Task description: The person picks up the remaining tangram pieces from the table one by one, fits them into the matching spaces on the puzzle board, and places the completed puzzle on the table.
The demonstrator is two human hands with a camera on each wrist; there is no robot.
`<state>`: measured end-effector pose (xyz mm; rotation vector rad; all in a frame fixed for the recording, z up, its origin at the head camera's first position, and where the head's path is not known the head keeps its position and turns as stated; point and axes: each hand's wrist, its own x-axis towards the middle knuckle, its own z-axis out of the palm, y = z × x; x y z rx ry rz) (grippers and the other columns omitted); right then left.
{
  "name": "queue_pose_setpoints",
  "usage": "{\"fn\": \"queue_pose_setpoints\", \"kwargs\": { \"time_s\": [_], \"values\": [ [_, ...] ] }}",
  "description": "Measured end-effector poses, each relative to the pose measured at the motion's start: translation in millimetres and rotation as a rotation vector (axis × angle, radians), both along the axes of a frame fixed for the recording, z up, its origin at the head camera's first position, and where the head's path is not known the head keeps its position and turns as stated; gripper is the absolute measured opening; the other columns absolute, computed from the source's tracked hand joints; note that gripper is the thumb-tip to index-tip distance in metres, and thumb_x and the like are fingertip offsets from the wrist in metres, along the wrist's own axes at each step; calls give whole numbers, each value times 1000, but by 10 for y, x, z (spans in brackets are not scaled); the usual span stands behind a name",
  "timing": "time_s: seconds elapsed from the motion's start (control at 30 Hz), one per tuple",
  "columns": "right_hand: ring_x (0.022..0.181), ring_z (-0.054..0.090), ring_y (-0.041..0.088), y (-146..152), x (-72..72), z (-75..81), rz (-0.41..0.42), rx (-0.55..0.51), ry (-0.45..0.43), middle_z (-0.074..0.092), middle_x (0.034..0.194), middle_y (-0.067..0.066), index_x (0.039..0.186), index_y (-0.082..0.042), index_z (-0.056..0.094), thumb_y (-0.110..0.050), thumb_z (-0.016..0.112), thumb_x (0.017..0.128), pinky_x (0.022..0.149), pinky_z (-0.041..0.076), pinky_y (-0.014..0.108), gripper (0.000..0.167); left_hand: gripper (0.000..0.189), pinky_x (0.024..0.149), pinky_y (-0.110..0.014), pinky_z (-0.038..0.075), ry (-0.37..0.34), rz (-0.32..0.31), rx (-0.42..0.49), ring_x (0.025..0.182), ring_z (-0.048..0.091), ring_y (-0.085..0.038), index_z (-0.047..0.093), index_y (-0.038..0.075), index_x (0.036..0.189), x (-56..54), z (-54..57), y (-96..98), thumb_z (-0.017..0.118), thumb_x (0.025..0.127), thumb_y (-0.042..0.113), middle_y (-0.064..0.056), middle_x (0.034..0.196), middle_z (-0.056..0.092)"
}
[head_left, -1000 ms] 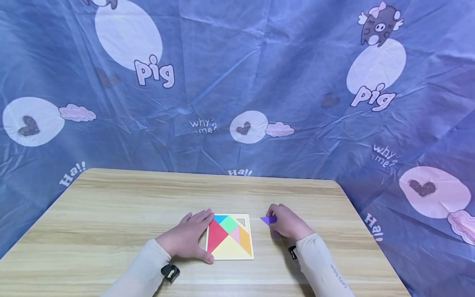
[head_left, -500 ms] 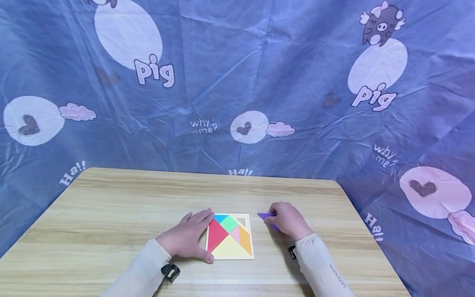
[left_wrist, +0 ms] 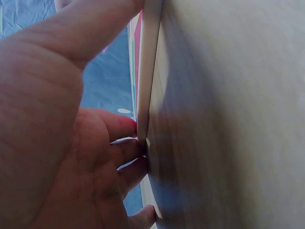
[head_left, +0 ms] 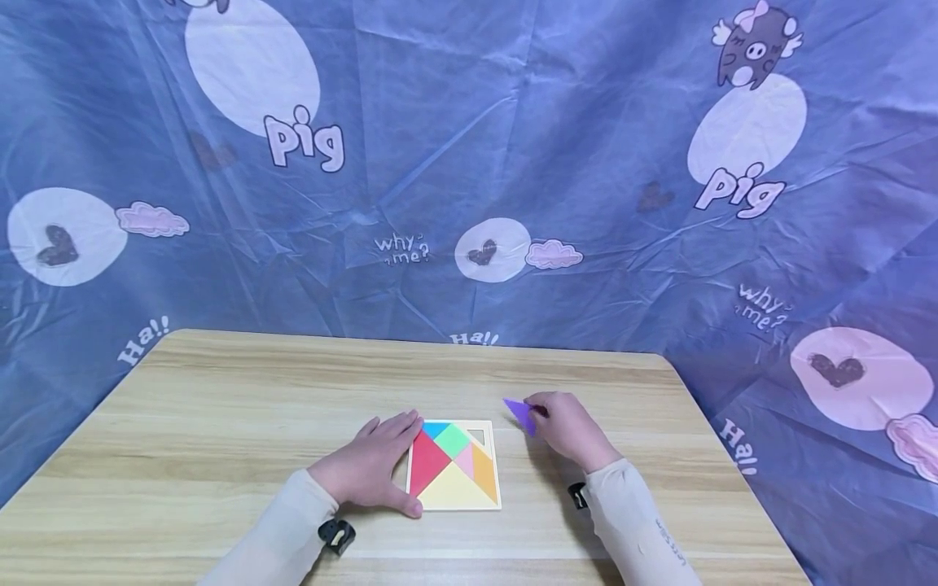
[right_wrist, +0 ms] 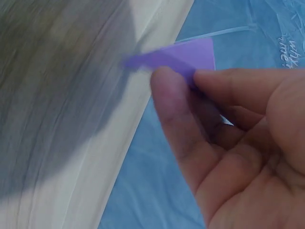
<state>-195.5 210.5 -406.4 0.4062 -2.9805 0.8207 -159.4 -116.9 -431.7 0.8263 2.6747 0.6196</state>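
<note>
In the head view a square tangram board [head_left: 499, 480] lies on the table, filled with red, blue, green, pink, orange and yellow pieces. A triangular gap shows at its top right corner. My left hand [head_left: 370, 468] spans the board's left side, thumb at the near corner and fingers spread toward the far one. In the left wrist view those fingertips [left_wrist: 138, 171] touch the board's edge [left_wrist: 148, 71]. To the right of the board, my right hand [head_left: 567, 425] pinches a purple triangle piece [head_left: 519, 413] between thumb and fingers, its point toward the upper left.
The wooden table [head_left: 293, 374] extends around the board on every side. A blue printed cloth [head_left: 410, 163] hangs behind the table and down its right side. Each wrist carries a small black band mount [head_left: 337, 537].
My right hand has shifted slightly away from me, and the purple triangle has turned in its fingers, its point now aiming farther up. The left hand and board have stayed in place.
</note>
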Motion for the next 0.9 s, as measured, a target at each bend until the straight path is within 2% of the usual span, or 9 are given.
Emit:
{"fn": "queue_pose_setpoints", "kwargs": {
  "time_s": [0.1,0.2,0.37,0.57,0.67,0.9],
  "values": [
    [74,61,13,-12,-8,17,-40,-48,-16,71,85,4,100,-3,72,0,72,92,69,55,32,8,127,125,-60,17,-3,1,2,156,24,-34,31,-2,160,4,12,2,85,69,68,-16,168,28],
    [71,59,12,-22,-15,31,-71,-83,1,66,79,0,91,-7,66,-3,75,91,66,52,29,10,127,125,-61,17,-6,4,7,156,24,-34,31,-3,160,7,22,4,86,69,66,-17,168,28],
    [70,57,11,-32,-17,29,-94,-91,60,66,77,-3,87,-9,69,-5,75,91,67,51,27,9,127,126,-60,17,-5,5,-1,156,24,-34,31,-2,160,10,18,0,85,69,68,-16,169,28],
    [69,60,10,-46,-21,33,-128,-121,88,70,77,-2,86,-8,74,-7,75,91,68,54,29,6,128,125,-61,18,9,-5,17,156,25,-35,32,-4,159,16,5,-3,86,68,67,-18,168,28],
    [69,60,11,-55,-17,36,-150,-137,75,70,77,-1,87,-8,74,-8,75,92,68,54,28,6,128,125,-61,17,9,-5,22,156,25,-35,32,-4,159,24,7,-4,86,68,67,-19,168,28],
    [70,63,14,-95,5,35,-163,-267,-44,69,80,2,89,-6,72,-6,72,93,61,54,24,4,128,125,-62,18,10,-4,17,156,25,-35,31,-4,159,35,3,-1,85,68,69,-19,168,28]
  ]
}}
